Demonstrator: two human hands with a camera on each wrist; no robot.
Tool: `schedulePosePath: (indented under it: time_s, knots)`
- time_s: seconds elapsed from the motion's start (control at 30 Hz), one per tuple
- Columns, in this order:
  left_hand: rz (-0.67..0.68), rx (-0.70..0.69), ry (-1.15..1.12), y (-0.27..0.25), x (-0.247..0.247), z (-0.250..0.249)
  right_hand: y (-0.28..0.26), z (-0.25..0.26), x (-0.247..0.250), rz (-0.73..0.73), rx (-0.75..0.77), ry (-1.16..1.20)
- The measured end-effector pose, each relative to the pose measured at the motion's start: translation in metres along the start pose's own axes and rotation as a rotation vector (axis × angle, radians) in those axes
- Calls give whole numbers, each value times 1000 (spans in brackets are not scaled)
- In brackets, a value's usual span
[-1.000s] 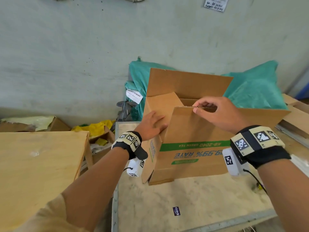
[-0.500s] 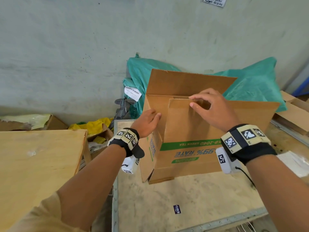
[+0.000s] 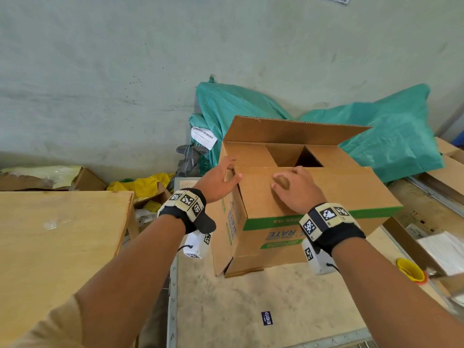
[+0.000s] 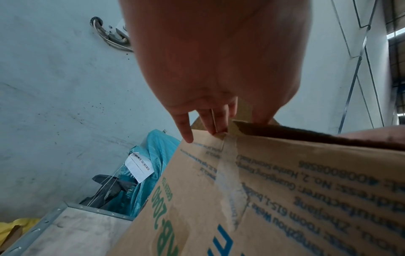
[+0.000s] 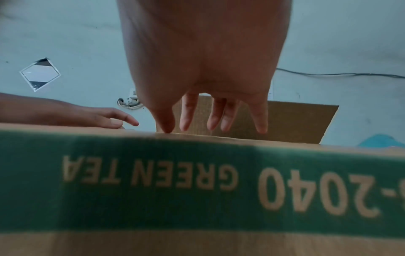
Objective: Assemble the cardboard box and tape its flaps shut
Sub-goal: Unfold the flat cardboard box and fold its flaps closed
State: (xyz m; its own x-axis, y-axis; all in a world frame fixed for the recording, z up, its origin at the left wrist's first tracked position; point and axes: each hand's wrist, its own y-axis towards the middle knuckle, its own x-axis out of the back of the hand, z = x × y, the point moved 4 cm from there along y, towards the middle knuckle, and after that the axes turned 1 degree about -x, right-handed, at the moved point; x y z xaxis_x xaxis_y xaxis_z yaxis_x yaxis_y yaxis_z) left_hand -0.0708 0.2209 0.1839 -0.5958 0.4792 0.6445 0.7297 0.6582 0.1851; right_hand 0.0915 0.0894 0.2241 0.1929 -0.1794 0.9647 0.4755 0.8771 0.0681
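A brown cardboard box [image 3: 313, 237] with a green stripe and upside-down print stands on the table [image 3: 251, 310]. Its near long flap [image 3: 351, 189] lies folded flat over the top. My right hand [image 3: 296, 192] rests on that flap, and the right wrist view shows its fingers [image 5: 188, 119] spread and straight. My left hand [image 3: 218, 179] lies over the box's upper left corner, fingers [image 4: 186, 133] touching the short left flap. The far long flap [image 3: 288, 129] stands upright, and a dark gap into the box stays uncovered in front of it.
Teal sacks [image 3: 389, 136] lean on the wall behind the box. A wooden board [image 3: 57, 242] lies at the left. At the right are flat cardboard [image 3: 449, 169], a white pad [image 3: 444, 252] and a yellow round object [image 3: 410, 272].
The near long flap stood upright under my right hand; now it is pushed down flat over the opening. My left hand has shifted from the side flap up to the box's left corner.
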Motion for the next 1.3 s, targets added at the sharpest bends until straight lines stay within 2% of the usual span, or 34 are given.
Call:
schedulePosePath:
  time_s: [0.3, 0.43, 0.47, 0.6, 0.7, 0.83, 1.0, 1.1, 1.3]
  knots:
    - [-1, -76, 127, 4, -3, 5, 13, -7, -6, 144, 1, -95]
    - [-10, -80, 156, 6, -3, 2, 32, -4, 11, 227, 54, -33]
    - [-13, -75, 167, 6, -4, 1, 41, -1, 20, 187, 74, -8]
    - [-28, -37, 169, 3, -6, -3, 78, 22, 61, -123, 160, 61]
    - [-29, -3, 169, 1, -6, -6, 103, 40, 70, -178, 219, 66]
    - [-65, 58, 173, 0, -6, -10, 123, 53, 53, 33, 271, -54]
    - [-91, 92, 169, -5, -11, -13, 120, 53, 35, 220, 338, -99]
    - [-96, 158, 205, -7, -12, -17, 111, 49, 24, 349, 371, -87]
    - [-50, 208, 150, -6, -8, -25, 109, 44, 1, 444, 447, -175]
